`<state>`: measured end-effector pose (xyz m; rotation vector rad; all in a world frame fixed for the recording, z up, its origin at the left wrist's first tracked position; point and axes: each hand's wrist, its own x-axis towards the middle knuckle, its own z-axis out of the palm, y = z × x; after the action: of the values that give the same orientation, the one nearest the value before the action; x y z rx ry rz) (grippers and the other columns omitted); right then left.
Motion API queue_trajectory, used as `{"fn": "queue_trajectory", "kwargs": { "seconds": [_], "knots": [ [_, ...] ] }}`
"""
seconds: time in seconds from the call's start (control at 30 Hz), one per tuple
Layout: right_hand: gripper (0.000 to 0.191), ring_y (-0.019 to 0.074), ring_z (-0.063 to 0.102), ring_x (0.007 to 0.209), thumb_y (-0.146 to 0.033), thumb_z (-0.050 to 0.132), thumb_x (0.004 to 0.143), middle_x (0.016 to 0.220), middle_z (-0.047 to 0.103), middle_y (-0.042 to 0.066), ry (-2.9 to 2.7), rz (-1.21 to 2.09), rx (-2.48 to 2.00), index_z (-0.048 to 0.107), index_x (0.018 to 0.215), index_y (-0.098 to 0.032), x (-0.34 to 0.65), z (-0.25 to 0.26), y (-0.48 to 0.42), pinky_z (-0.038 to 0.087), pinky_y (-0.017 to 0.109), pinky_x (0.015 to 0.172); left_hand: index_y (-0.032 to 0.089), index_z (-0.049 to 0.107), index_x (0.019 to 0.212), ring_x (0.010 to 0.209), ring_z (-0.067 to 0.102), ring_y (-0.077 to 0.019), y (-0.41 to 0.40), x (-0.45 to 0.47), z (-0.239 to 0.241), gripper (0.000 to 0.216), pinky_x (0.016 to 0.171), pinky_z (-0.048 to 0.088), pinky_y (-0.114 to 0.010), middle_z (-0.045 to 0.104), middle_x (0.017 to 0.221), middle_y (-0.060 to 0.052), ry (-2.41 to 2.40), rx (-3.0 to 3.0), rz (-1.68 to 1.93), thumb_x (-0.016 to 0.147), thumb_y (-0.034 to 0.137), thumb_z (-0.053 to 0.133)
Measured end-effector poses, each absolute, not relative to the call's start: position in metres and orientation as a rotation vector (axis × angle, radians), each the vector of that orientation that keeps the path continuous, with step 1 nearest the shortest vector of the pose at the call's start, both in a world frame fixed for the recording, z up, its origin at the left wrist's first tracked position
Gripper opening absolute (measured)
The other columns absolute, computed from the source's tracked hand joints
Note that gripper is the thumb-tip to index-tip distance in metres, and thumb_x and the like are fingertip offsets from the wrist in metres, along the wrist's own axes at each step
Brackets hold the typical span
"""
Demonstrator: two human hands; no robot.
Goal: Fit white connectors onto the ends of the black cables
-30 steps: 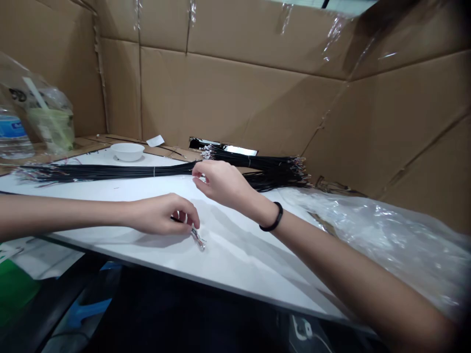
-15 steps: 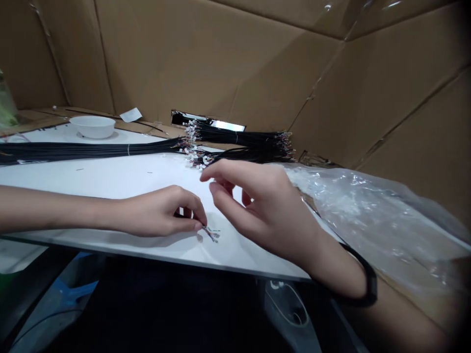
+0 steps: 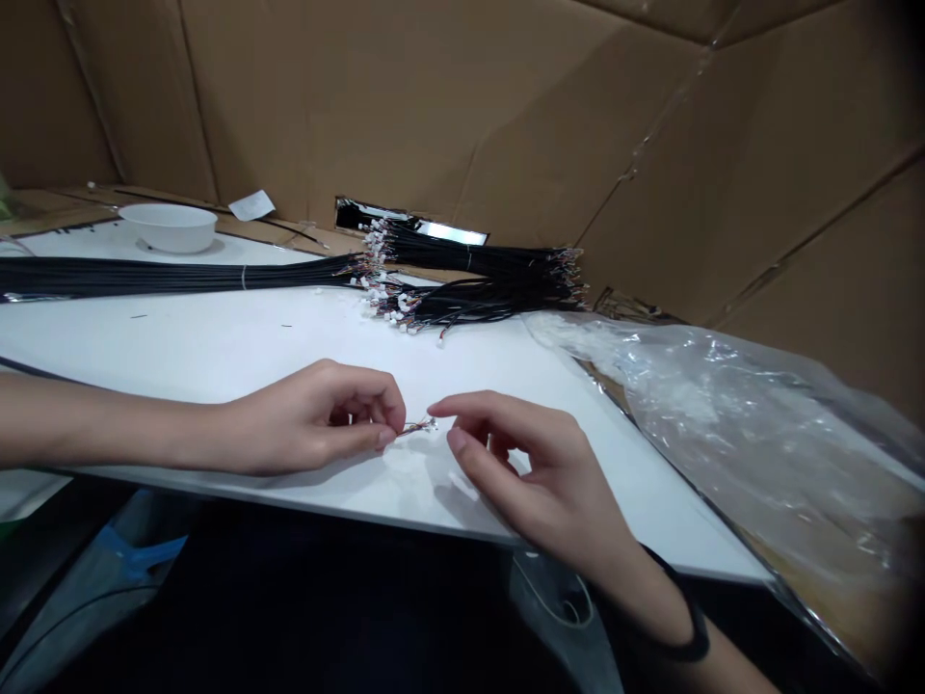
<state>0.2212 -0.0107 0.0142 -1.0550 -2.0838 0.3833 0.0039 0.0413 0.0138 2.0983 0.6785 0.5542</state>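
Near the front of the white board, my left hand [image 3: 329, 419] is closed in a pinch on a cable [image 3: 417, 426]. The cable's thin coloured wires fan out past the thumb and forefinger, and their tips look pale or metallic. Most of the cable is hidden by the hand. Just right of the wire ends is my right hand [image 3: 524, 458], its thumb and forefinger apart with a gap between them. It does not appear to hold anything. The other fingers of the right hand are curled under.
Bundles of black cables [image 3: 469, 255] with white connectors lie at the back, beside a long tied cable bundle [image 3: 180, 277]. A white bowl [image 3: 170, 229] stands back left. Clear plastic sheeting [image 3: 694, 414] covers the right side. Cardboard walls [image 3: 405, 106] enclose the white board [image 3: 238, 357].
My right hand has come down toward the wire ends. In my left hand, the wires have swung from pointing down-right to nearly level. The view has shifted slightly.
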Motion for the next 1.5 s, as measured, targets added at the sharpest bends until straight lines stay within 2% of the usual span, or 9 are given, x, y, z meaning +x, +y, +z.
{"fn": "queue_trajectory", "kwargs": {
  "seconds": [0.1, 0.27, 0.47, 0.57, 0.97, 1.1, 1.23, 1.5],
  "knots": [
    [0.021, 0.0087, 0.049, 0.054, -0.006, 0.054, 0.085, 0.070, 0.064, -0.001, -2.148, 0.318, -0.933, 0.070, 0.095, -0.015, 0.222, 0.010, -0.011, 0.039, 0.021, 0.050, 0.015, 0.063, 0.088, 0.064, 0.053, -0.0096, 0.040, 0.004, 0.013, 0.011, 0.055, 0.040, -0.019, 0.062, 0.072, 0.001, 0.692, 2.105, 0.567, 0.088, 0.021, 0.054],
    [0.024, 0.0091, 0.044, 0.052, -0.003, 0.051, 0.085, 0.062, 0.056, -0.001, -2.199, 0.230, -0.820, 0.071, 0.096, -0.010, 0.221, 0.006, -0.009, 0.035, 0.022, 0.049, 0.014, 0.064, 0.088, 0.061, 0.050, -0.0089, 0.040, 0.003, 0.009, 0.014, 0.053, 0.039, -0.018, 0.061, 0.070, 0.001, 0.695, 2.110, 0.600, 0.087, 0.027, 0.058],
    [0.024, 0.0108, 0.045, 0.053, -0.002, 0.050, 0.085, 0.065, 0.058, 0.003, -2.239, 0.111, -0.753, 0.071, 0.096, -0.006, 0.223, 0.003, -0.009, 0.034, 0.024, 0.048, 0.014, 0.062, 0.086, 0.062, 0.049, -0.0073, 0.041, 0.002, 0.010, 0.010, 0.054, 0.038, -0.016, 0.060, 0.071, 0.003, 0.671, 2.165, 0.611, 0.089, 0.020, 0.054],
    [0.025, 0.0107, 0.044, 0.053, -0.001, 0.050, 0.084, 0.064, 0.055, 0.002, -2.247, 0.055, -0.743, 0.071, 0.098, -0.006, 0.223, 0.003, -0.010, 0.035, 0.024, 0.048, 0.015, 0.061, 0.085, 0.063, 0.048, -0.0069, 0.041, 0.002, 0.011, 0.009, 0.054, 0.037, -0.016, 0.059, 0.071, 0.004, 0.657, 2.165, 0.619, 0.090, 0.019, 0.054],
    [0.029, 0.0089, 0.042, 0.052, -0.001, 0.053, 0.084, 0.065, 0.053, -0.003, -2.212, 0.006, -0.732, 0.063, 0.109, -0.013, 0.223, 0.003, -0.014, 0.036, 0.022, 0.048, 0.015, 0.054, 0.083, 0.060, 0.043, -0.0088, 0.040, -0.002, 0.009, 0.013, 0.053, 0.034, -0.018, 0.052, 0.067, 0.004, 0.647, 2.188, 0.584, 0.092, 0.024, 0.049],
    [0.028, 0.0098, 0.042, 0.052, -0.001, 0.053, 0.084, 0.064, 0.051, -0.003, -2.256, -0.053, -0.716, 0.064, 0.107, -0.012, 0.222, 0.001, -0.013, 0.034, 0.024, 0.048, 0.016, 0.053, 0.082, 0.060, 0.042, -0.0091, 0.039, 0.000, 0.011, 0.014, 0.054, 0.034, -0.019, 0.053, 0.069, 0.003, 0.654, 2.186, 0.571, 0.092, 0.024, 0.048],
    [0.023, 0.0089, 0.044, 0.051, -0.003, 0.052, 0.084, 0.062, 0.052, -0.004, -2.230, -0.011, -0.793, 0.064, 0.101, -0.013, 0.221, 0.002, -0.011, 0.036, 0.022, 0.048, 0.016, 0.051, 0.080, 0.058, 0.039, -0.0080, 0.038, 0.001, 0.012, 0.009, 0.052, 0.031, -0.019, 0.049, 0.066, 0.005, 0.622, 2.158, 0.566, 0.089, 0.017, 0.050],
    [0.021, 0.0065, 0.044, 0.046, -0.006, 0.054, 0.082, 0.062, 0.055, -0.006, -2.142, 0.054, -0.894, 0.061, 0.098, -0.017, 0.222, 0.004, -0.014, 0.039, 0.018, 0.045, 0.017, 0.052, 0.090, 0.059, 0.039, -0.0081, 0.039, 0.000, 0.010, 0.005, 0.054, 0.031, -0.019, 0.047, 0.066, 0.006, 0.561, 2.173, 0.561, 0.092, 0.017, 0.047]
  ]
}}
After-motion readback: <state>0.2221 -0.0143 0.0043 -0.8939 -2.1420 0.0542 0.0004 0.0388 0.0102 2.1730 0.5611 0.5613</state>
